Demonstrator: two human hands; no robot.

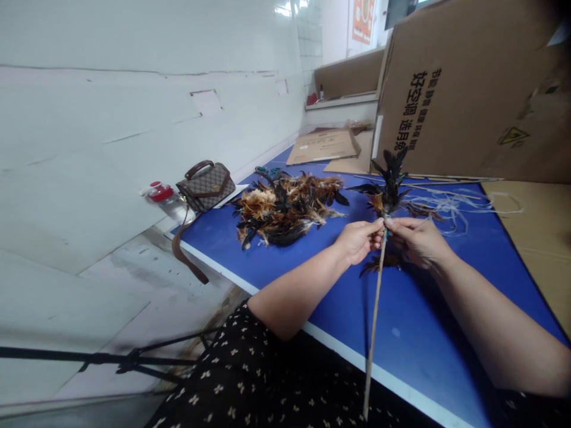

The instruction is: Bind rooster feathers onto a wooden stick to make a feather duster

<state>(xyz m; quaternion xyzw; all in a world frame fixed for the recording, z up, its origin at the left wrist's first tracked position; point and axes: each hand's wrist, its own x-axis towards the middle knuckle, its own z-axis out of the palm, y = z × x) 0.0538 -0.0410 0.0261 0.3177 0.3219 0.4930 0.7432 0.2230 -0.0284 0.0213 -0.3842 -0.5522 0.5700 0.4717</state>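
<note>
A feather duster with a thin wooden stick point(376, 315) stands nearly upright over the near part of the blue table. Black and brown feathers point(389, 184) fan out from its top. My left hand point(358, 241) closes on it from the left, thumb and fingers pinched just below the feathers. From the other side my right hand point(418, 239) pinches the same spot, its fingertips almost meeting the left ones. A bit of bluish binding shows between them; its detail is too small to make out. Loose dark feathers point(383, 263) lie on the table behind the stick.
A heap of brown and black feathers point(285, 208) lies left on the blue table point(428, 356). Past it are a handbag point(207, 185) and a red-capped bottle point(168, 199). White string point(450, 208) and thin sticks lie right, before a large cardboard box point(473, 95).
</note>
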